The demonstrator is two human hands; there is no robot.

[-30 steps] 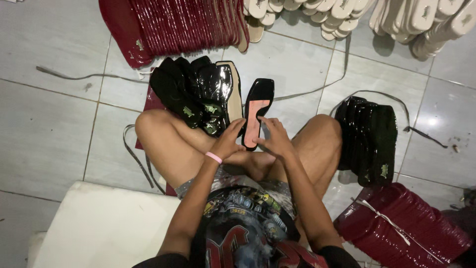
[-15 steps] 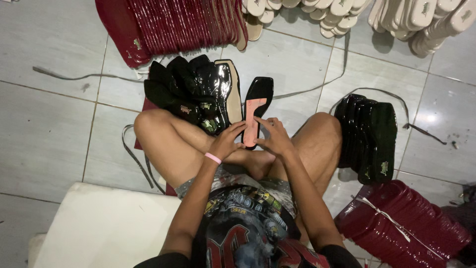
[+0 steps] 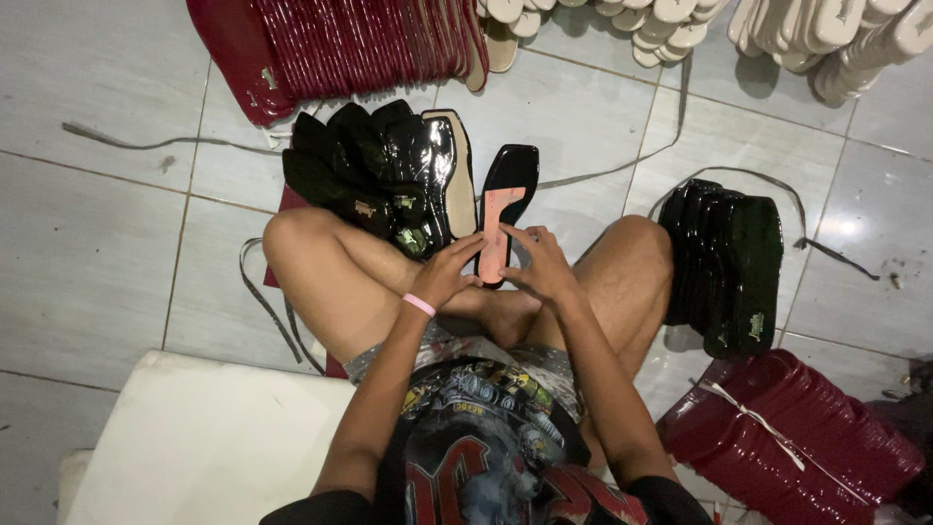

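I sit cross-legged on a tiled floor. Both my hands hold one black shoe insole [image 3: 503,199] with a pink patch on its lower half, standing on end between my knees. My left hand [image 3: 445,274], with a pink wristband, grips its lower left edge. My right hand [image 3: 536,262] grips its lower right edge, fingers on the pink part. A fanned pile of glossy black insoles [image 3: 374,170] lies just left of it, by my left knee.
A second stack of black insoles [image 3: 729,258] rests by my right knee. Dark red insole bundles lie at the top [image 3: 340,39] and lower right [image 3: 787,437]. Cream insoles [image 3: 816,34] line the top edge. A white cushion [image 3: 204,437] sits at lower left. Grey straps trail across the floor.
The held insole has tilted slightly and my fingers have shifted along its lower edge. The piles have not moved.
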